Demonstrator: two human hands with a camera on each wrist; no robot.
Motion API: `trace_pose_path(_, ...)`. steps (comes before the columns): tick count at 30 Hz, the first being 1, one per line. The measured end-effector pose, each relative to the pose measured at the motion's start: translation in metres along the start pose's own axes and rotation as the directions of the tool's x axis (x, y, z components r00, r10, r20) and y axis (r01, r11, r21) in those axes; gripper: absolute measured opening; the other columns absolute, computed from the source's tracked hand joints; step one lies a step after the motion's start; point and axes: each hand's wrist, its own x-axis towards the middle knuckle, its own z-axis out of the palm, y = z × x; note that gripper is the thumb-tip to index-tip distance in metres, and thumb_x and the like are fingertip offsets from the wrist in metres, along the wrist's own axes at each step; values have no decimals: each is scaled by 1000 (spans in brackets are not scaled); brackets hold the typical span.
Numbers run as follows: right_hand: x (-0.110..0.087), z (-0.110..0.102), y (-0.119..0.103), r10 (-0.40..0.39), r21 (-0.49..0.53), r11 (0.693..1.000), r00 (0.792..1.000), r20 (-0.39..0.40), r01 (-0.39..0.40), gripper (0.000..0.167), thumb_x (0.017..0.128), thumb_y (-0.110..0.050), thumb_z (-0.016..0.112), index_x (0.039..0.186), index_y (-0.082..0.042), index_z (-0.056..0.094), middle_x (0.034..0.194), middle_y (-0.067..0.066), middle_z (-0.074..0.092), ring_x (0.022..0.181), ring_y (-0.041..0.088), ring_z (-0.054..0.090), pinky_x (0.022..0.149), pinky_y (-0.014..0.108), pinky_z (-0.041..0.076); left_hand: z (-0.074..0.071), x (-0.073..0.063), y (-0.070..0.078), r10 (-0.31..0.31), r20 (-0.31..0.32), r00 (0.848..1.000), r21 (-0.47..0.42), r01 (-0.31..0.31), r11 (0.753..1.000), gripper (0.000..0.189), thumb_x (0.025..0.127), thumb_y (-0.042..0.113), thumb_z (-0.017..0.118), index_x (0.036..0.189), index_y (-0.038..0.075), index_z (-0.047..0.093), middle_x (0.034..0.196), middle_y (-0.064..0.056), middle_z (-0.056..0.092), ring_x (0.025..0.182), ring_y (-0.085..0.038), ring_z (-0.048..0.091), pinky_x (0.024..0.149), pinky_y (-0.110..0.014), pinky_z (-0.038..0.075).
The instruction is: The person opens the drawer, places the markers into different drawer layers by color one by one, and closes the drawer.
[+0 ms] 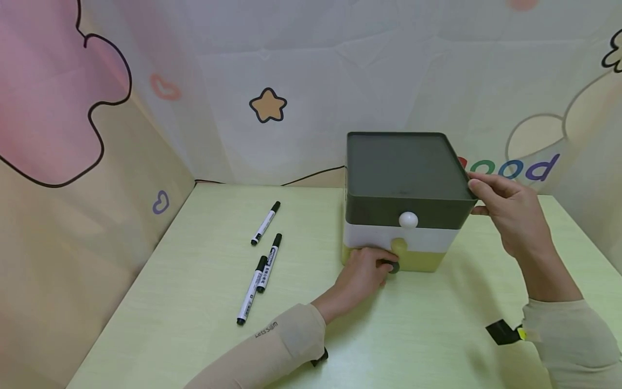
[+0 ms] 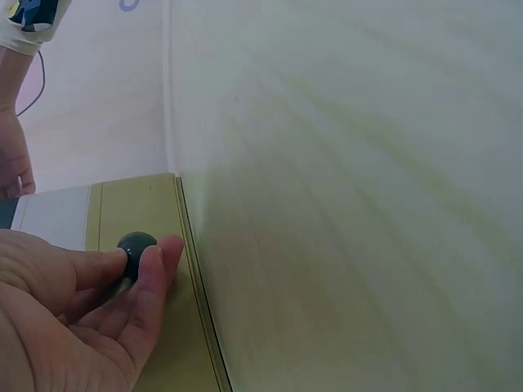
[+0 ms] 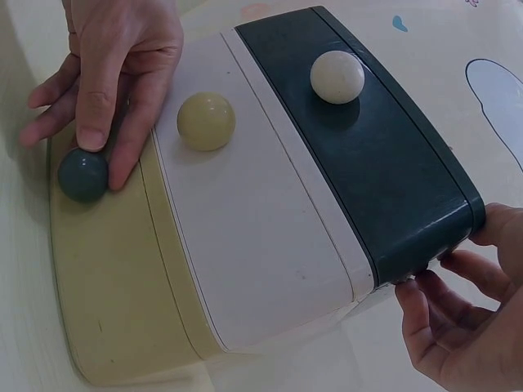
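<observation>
Pinching the knob (image 1: 394, 268) in the head view, my left grip (image 1: 363, 273) was at the box's (image 1: 405, 170) yellow drawer (image 1: 424, 262); my right grip (image 1: 514, 216) clasped the box's edge, right of three pens (image 1: 271, 261) on the counter (image 1: 194, 302). In the left wrist view, my fingers (image 2: 149, 287) clamped the knob; in the right's, right fingertips (image 3: 409, 302) touched the dark drawer (image 3: 376, 155).

On the pale green table (image 1: 194, 265), three black-capped white markers (image 1: 265, 223): two close together, one farther back. Behind, a printed cloth backdrop (image 1: 311, 65) with an orange star (image 1: 268, 105), outlined hearts (image 1: 164, 88) and coloured letters (image 1: 543, 167).
</observation>
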Motion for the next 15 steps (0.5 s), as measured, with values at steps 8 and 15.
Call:
trace_pose_path(8, 0, 0, 0, 2, 13, 1000, 1000, 3, -2, 24, 101, -14, 67, 123, -15, 77, 105, -7, 68, 87, 4, 66, 68, 16, 54, -1, -1, 0, 11, 16, 1000, 5, -11, 1000, 18, 98, 3, 68, 113, 5, 79, 87, -1, 73, 54, 2, 54, 58, -15, 46)
trace_pose_path(15, 1, -1, 0, 2, -22, 1000, 1000, -5, -2, 24, 101, -16, 68, 123, -16, 77, 104, -8, 69, 86, 4, 66, 69, 16, 54, -2, -4, 3, -14, 43, 999, 12, 14, 1000, 19, 98, 4, 70, 114, 7, 79, 87, 0, 74, 54, -2, 59, 58, -15, 45)
